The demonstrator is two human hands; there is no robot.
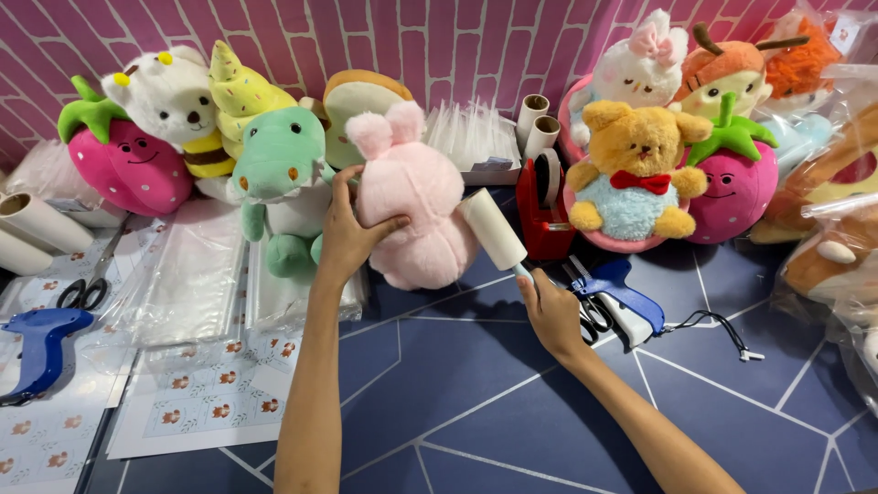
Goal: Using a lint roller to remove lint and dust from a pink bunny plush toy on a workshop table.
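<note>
Both forearms reach up from the near edge of the blue patterned table. Left hand is closed around the side of a pink plush rabbit, thumb across its front and fingers behind, holding it upright near the middle of the table toward the far edge. Right hand is wrapped shut on the handle of a lint roller, whose white roll touches the rabbit's right flank. The rabbit looks light, soft and squashy, so it should give under pressure; a broad hold around the body, as here, seems steadier than pinching an ear. Along the far edge sit other plush toys, among them a green dinosaur just beside the left hand and a yellow bear. A red tape dispenser stands behind the roller, and clear bags lie toward the left edge.
</note>
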